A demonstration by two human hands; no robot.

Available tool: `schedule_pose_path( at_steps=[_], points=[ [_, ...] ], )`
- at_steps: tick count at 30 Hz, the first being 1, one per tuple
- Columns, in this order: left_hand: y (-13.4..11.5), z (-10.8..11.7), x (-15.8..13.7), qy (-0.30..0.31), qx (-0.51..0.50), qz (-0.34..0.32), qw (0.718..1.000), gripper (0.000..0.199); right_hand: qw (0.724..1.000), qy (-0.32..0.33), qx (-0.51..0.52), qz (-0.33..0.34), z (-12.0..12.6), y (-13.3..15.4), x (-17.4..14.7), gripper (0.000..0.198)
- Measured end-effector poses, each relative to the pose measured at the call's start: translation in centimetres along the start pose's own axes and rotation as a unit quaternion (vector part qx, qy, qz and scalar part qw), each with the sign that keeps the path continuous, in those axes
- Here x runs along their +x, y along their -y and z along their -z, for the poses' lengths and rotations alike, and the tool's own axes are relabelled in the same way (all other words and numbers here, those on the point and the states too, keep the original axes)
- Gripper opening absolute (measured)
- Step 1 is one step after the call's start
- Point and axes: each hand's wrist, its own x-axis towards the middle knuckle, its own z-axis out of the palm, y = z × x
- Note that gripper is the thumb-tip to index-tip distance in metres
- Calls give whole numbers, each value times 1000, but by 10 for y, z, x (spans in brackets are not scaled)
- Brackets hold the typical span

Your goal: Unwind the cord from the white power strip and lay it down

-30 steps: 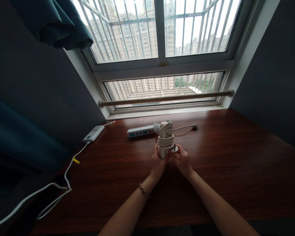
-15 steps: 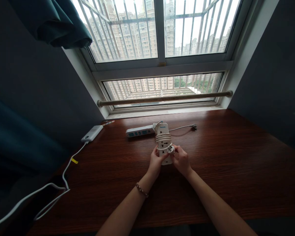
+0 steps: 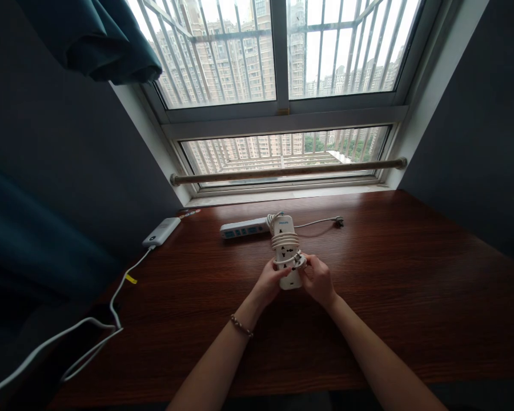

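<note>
Tipped power strip (image 3: 286, 250) face-up, gripping it with left hand (image 3: 269, 282), pinching plug (image 3: 300, 261) with right hand (image 3: 319, 281), apparently adjusting the plug, next needing steady hold.

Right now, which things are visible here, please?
Philips power strip: 1, white, centre
Near plug: 1, white, centre
Far power strip: 1, white, behind
Far plug: 1, dark, behind right
Rectangular device: 1, white, left
Cable: count unclear, white, left
Cable tag: 1, yellow, left
Window: 1, grey frame, ahead
Window bars: many, grey, outside
Buildings: several, beige, outside
Rail: 1, tan, ahead
Desk: 1, brown, foreground
Curtain parts: 2, teal, left
Bracelet: 1, brown, left wrist
Left hand: 1, bare, holding strip
Right hand: 1, bare, at plug
</note>
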Motion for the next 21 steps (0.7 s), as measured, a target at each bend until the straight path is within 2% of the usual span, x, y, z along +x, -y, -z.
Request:
schedule_pose_path(
  at_steps=[8,12,17,21],
  points=[
    [9,0,4,-44,-32,-5,999,48,1000,15,-14,-15,-6,5,0,20],
    [9,-3,3,-65,-52,-10,996,43,998,34,-44,0,-8,7,-1,23],
    [4,-6,1,-45,-78,13,996,48,994,72,-74,27,-2,10,0,27],
    [-6,-4,3,-26,-91,19,995,59,991,109,-38,70,2,12,0,35]
  ],
)
